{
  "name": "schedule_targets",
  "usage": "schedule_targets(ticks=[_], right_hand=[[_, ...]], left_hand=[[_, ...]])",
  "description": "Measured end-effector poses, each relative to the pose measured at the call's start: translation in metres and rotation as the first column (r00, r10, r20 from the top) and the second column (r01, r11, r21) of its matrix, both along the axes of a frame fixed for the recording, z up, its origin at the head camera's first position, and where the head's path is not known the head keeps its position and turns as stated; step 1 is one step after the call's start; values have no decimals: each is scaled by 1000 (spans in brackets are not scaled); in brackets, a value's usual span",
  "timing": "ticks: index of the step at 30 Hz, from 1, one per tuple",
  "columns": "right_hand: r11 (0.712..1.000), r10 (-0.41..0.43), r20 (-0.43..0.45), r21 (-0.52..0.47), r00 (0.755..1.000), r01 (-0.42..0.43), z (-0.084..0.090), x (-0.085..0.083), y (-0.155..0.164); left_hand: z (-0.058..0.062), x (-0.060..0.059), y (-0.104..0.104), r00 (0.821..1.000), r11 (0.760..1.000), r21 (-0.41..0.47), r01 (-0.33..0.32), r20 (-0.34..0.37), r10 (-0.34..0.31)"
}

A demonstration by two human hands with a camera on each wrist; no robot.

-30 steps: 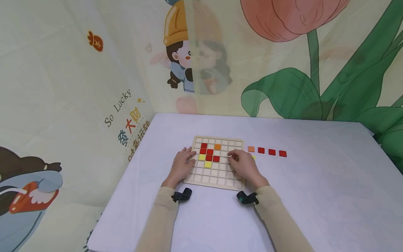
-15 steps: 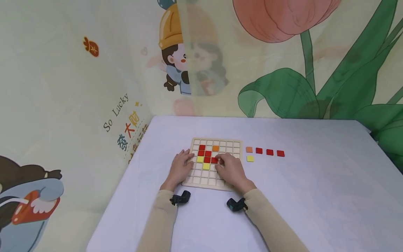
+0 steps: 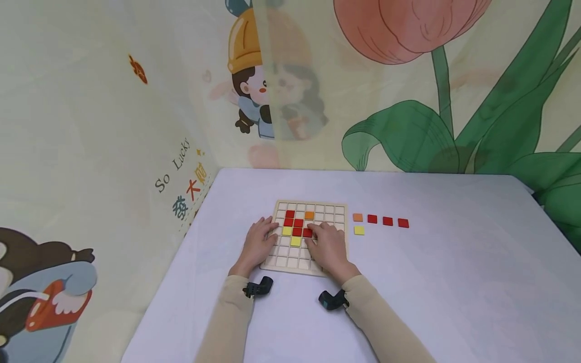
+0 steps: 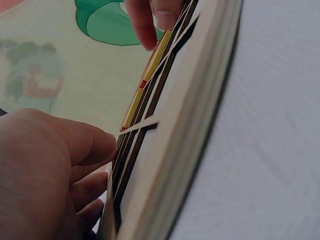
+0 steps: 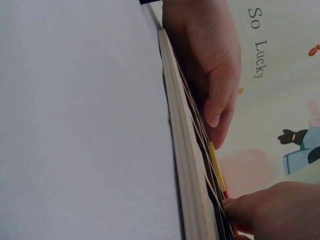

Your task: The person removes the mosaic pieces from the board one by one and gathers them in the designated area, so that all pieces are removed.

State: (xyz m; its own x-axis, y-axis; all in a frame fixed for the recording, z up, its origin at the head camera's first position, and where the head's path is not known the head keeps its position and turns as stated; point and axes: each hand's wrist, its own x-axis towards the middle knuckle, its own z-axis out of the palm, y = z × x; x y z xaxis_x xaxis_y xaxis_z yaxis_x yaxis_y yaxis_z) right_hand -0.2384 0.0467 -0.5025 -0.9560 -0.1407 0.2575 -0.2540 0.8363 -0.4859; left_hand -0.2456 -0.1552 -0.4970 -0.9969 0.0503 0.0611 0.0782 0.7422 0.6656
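A wooden grid board point(image 3: 313, 264) lies on the white table. It carries several red tiles point(image 3: 298, 222), an orange tile point(image 3: 309, 215) and two yellow tiles point(image 3: 287, 231). My left hand point(image 3: 262, 236) rests flat on the board's left edge, fingers relaxed. My right hand point(image 3: 321, 238) lies over the board's middle, its fingertips touching down beside the rightmost red tile point(image 3: 307, 233). What lies under its palm is hidden. The left wrist view shows the board's rim point(image 4: 190, 115) edge-on, with the left hand point(image 4: 45, 170) beside it. In the right wrist view the right hand point(image 5: 270, 210) shows at the bottom.
Loose tiles lie on the table right of the board: an orange one point(image 3: 357, 217), three red ones point(image 3: 387, 221) in a row, and a yellow one point(image 3: 359, 230). Printed fabric walls point(image 3: 113, 126) close in the left and back sides. The table's right corner point(image 3: 522, 181) is far off.
My right hand has slid left across the board, from its right side to the rightmost red tile. The left hand has stayed on the board's left edge.
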Motion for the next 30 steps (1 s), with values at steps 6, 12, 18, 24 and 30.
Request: schedule_targets(ticks=[6, 12, 18, 24, 30], right_hand=[[1000, -9, -19, -11, 1000, 9, -1, 1, -1], [999, -10, 16, -40, 1000, 11, -3, 0, 0], [998, -11, 19, -68, 1000, 12, -4, 0, 1], [993, -31, 20, -110, 999, 33, -6, -2, 0], [986, -48, -1, -162, 999, 47, -9, -5, -2]], left_hand=[[-2, 0, -1, 1000, 1000, -4, 3, -4, -3], [-4, 1, -1, 1000, 1000, -1, -4, -11, 4], [-8, 0, 0, 1000, 1000, -11, -7, -23, 7], [-9, 0, 0, 1000, 1000, -2, -14, -20, 14], [-9, 1, 0, 1000, 1000, 0, -15, -22, 15]])
